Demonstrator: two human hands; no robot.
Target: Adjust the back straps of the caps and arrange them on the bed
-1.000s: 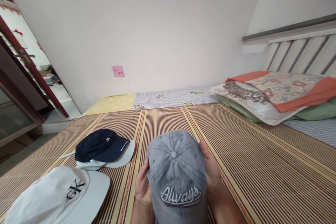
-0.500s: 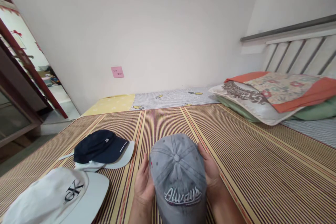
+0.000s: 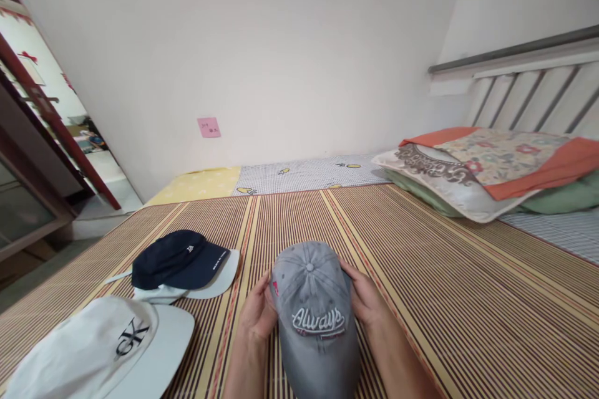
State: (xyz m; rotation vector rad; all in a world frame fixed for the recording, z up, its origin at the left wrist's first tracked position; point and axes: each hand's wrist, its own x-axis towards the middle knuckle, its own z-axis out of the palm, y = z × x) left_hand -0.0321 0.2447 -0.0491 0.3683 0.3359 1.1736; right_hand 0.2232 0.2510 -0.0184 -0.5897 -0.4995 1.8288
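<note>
A grey baseball cap (image 3: 312, 299) with raised white "Always" lettering is held in front of me, its brim pointing toward me. My left hand (image 3: 260, 312) grips its left side, near a small red mark, and my right hand (image 3: 362, 293) grips the right side. The fingers of both hands are partly hidden behind and under the cap. To the left lies a dark navy cap (image 3: 175, 262) on top of a pale cap (image 3: 224, 279). Nearer to me is a white cap (image 3: 84, 346) with black letters on its front.
A striped woven mat (image 3: 449, 299) covers the bed. Pillows with an orange-edged floral cloth (image 3: 515, 156) lie at the right by the white headboard (image 3: 538, 96). The wall bears a pink note (image 3: 208, 127). A doorway opens at far left.
The grey cap has tilted back, so its lettering and brim show more. It sits slightly further left and looks a little smaller; both hands moved with it. The other caps stay put.
</note>
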